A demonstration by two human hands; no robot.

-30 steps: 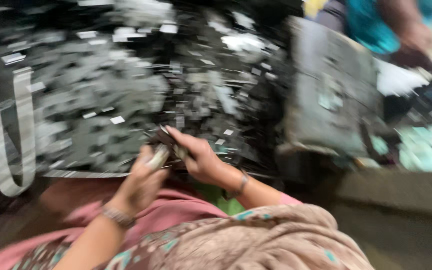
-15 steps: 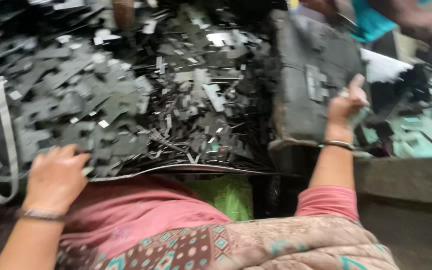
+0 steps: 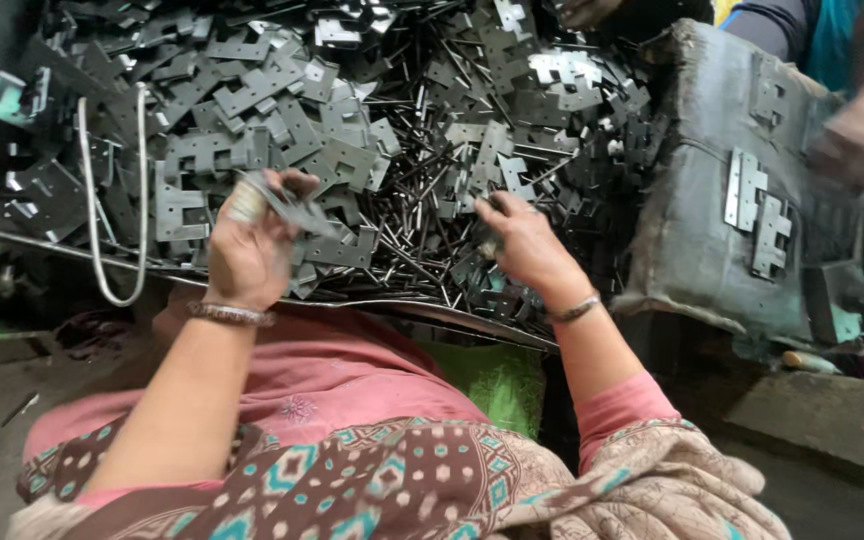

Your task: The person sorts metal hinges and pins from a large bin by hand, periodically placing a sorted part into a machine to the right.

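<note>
Both hands have come back to the heap since half a second ago. Left hand (image 3: 247,245) is closed around a flat grey hinge plate (image 3: 297,212), raised just above the pile of metal plates (image 3: 352,120). Right hand (image 3: 522,240) rests fingers-down on thin pins (image 3: 417,215), grip hidden. A grey block (image 3: 712,240) sits to its right.

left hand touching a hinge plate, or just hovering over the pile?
Touching. The head view shows the left hand raised off the pile, its fingers pinched around a grey hinge plate.
</note>
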